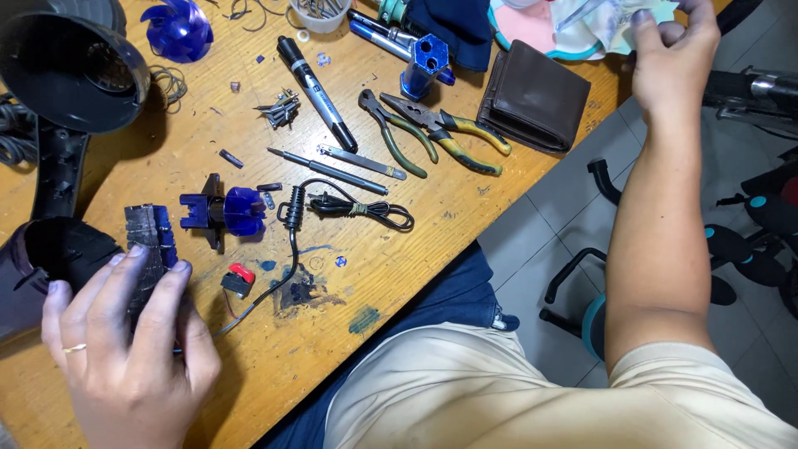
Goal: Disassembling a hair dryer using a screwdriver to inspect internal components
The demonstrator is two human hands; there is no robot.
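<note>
Near the table edge, left hand grips heating coil.

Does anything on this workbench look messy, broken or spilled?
Yes. Dark blue stains blot the wooden table near the black cord, like spilled ink. The left hand's fingertips are tinted blue too. Small screws and bits lie scattered about.

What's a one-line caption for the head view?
Left hand grips a heating element; right hand reaches for crumpled tissue.
</note>
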